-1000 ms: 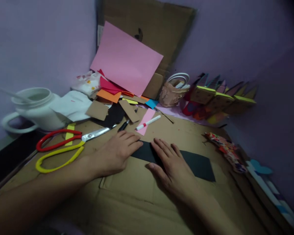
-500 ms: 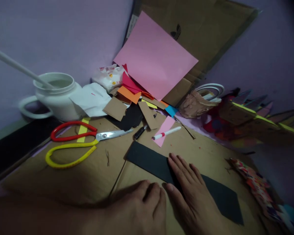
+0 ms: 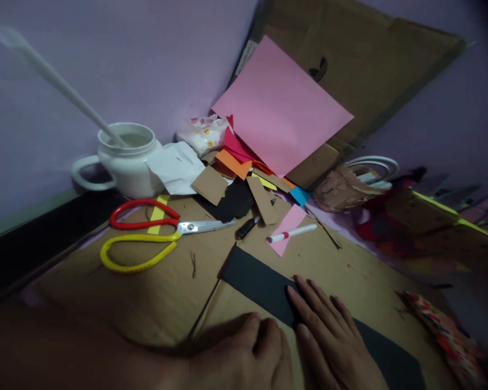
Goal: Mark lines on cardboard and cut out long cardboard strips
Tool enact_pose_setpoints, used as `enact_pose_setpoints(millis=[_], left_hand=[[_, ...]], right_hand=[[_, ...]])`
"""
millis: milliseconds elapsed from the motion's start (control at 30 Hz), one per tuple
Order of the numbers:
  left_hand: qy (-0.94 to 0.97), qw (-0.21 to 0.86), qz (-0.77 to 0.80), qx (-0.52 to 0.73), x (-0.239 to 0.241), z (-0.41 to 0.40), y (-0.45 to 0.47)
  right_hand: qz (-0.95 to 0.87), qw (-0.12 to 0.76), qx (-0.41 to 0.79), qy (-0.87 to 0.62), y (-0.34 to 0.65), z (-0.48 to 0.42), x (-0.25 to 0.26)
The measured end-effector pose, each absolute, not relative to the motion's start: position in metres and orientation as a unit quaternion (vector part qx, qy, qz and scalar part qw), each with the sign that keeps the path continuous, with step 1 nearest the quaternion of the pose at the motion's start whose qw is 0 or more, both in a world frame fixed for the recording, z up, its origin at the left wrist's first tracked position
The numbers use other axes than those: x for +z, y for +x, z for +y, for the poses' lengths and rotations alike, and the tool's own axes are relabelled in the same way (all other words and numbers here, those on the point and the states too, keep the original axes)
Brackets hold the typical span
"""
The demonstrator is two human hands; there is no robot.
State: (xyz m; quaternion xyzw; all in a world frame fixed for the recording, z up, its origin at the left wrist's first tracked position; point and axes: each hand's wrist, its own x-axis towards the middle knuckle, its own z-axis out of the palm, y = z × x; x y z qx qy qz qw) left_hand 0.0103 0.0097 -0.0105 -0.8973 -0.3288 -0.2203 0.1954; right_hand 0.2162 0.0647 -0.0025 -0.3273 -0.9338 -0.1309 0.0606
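Observation:
A black strip of paper or card [image 3: 256,284] lies slantwise along the edge of a brown cardboard piece [image 3: 223,306]. My right hand [image 3: 333,330] is open and flat on the strip, fingers stretched out over it. Just left of it, my left hand [image 3: 256,352] rests on the cardboard piece with its fingers curled down. The fingertips of that hand are hidden, so what they hold, if anything, does not show. Scissors [image 3: 183,227] with one red and one yellow handle lie spread beyond my left hand. A white marker [image 3: 293,233] lies on a pink paper strip [image 3: 282,246].
Behind are a white mug [image 3: 130,168] with a stick in it, cardboard and paper scraps [image 3: 211,184], a black-handled tool [image 3: 248,228] and a pink sheet [image 3: 284,108] against a large cardboard panel [image 3: 361,59]. A brown paper-wrapped holder [image 3: 337,187] stands at back right.
The view has shifted, so everything appears a little farther right, and more of the stick shows. Both hands keep about the same places on the strip and cardboard.

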Motion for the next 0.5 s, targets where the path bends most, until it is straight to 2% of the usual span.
enact_pose_setpoints(millis=[100,233,500], left_hand=[[-0.878,0.175,-0.384,-0.227,0.002,0.013,0.007],[-0.839,0.208,-0.468,-0.185,-0.002,0.015,0.011],[-0.836,0.22,-0.483,-0.141,-0.01,0.016,0.017]], right_hand=[[-0.942,0.045,-0.15,-0.297,0.223,0.066,-0.004],[-0.946,0.018,-0.179,-0.269,0.231,0.067,-0.007],[-0.944,0.018,-0.218,-0.247,0.235,0.073,-0.012]])
